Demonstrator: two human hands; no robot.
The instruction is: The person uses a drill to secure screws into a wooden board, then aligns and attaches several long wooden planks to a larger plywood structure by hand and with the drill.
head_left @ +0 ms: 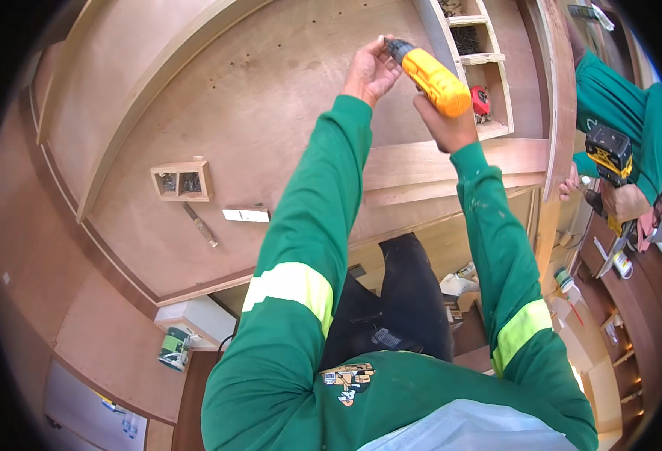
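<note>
A yellow cordless drill point(438, 83) with a black chuck is held over the wooden panel point(293, 90). My right hand point(448, 124) is wrapped round its handle, mostly behind the yellow body. At the chuck's front end, my left hand point(374, 69) has its thumb and fingertips pinched together; whether a bit or screw is between them is too small to make out. Just right of the drill, a red tape measure point(480, 104) lies in the lowest compartment of a wooden box point(505, 98). Dark screws or nails fill a compartment above it.
On the panel's left lie a small two-part wooden box point(181, 181) of fasteners, a chisel-like tool point(200, 225) and a white block point(246, 215). A curved wooden strip point(151, 75) rises at the left. At right, a co-worker in a green sleeve point(624, 98) holds another drill point(609, 154).
</note>
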